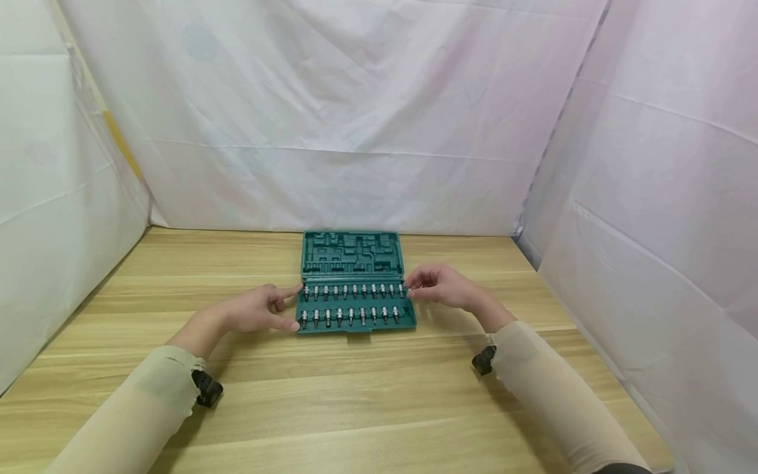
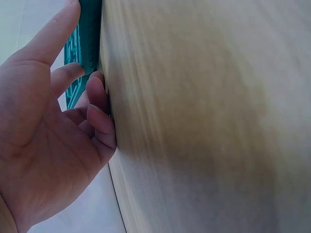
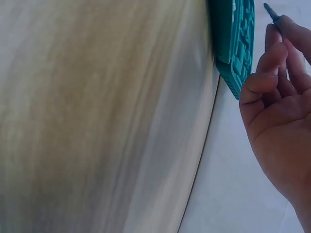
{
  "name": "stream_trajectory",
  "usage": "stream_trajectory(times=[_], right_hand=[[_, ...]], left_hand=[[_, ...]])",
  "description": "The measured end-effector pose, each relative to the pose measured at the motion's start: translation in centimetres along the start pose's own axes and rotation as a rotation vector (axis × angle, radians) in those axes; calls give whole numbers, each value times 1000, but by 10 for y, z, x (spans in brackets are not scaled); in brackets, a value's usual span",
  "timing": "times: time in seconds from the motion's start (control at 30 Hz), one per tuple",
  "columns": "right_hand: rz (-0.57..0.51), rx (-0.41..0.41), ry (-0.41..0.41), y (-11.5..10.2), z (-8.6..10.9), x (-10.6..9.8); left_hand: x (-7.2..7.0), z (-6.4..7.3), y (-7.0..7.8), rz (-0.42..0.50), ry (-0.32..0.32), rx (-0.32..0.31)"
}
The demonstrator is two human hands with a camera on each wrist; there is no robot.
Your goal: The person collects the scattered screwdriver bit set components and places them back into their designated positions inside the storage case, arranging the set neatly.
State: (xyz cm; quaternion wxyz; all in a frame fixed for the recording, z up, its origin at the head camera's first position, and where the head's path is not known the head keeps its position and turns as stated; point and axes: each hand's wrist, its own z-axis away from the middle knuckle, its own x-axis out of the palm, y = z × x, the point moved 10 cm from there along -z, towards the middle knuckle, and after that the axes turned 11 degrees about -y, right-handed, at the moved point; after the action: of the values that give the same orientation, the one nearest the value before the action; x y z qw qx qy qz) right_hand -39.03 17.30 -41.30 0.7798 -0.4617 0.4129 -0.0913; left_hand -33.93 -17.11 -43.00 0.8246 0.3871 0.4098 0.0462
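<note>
A green plastic bit socket case (image 1: 355,334) lies opened flat on the table, its moulded lid (image 1: 352,253) folded back toward the curtain. Two rows of silver bit sockets with dark tips (image 1: 351,316) stand in its lower half. My left hand (image 1: 254,309) is at the case's left side, thumb at the front corner and straight index finger at the upper row's end; its other fingers are bent in. At the upper row's right end, my right hand (image 1: 441,288) pinches a bit socket (image 3: 273,13) between thumb and fingertips, its dark tip sticking out.
The case stands near the back of a wood-grain table (image 1: 355,408). White curtains (image 1: 343,118) hang behind and along both sides. Small black wrist cameras are strapped under both sleeves (image 1: 136,401).
</note>
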Motion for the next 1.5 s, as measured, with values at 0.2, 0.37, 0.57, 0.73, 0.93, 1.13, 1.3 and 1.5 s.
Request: stream_trajectory(times=[0.2, 0.37, 0.57, 0.73, 0.93, 1.13, 1.3, 1.5], right_hand=[[89, 32, -59, 5, -5, 9], [122, 40, -107, 10, -8, 15], [119, 44, -121, 12, -10, 17], [98, 70, -134, 13, -11, 19], [87, 110, -146, 14, -12, 21], [42, 168, -165, 17, -10, 26], [25, 181, -147, 19, -12, 27], [11, 191, -125, 20, -16, 26]], left_hand=[[0, 0, 0, 4, 1, -2], [-1, -1, -3, -5, 0, -15], [-1, -2, -2, -6, 1, -8], [-2, -1, -2, -10, 5, -14], [-1, 0, -2, -10, 5, -20], [0, 0, 0, -12, 4, -8], [0, -1, 0, -6, 4, -6], [0, 0, 1, 2, 0, -9]])
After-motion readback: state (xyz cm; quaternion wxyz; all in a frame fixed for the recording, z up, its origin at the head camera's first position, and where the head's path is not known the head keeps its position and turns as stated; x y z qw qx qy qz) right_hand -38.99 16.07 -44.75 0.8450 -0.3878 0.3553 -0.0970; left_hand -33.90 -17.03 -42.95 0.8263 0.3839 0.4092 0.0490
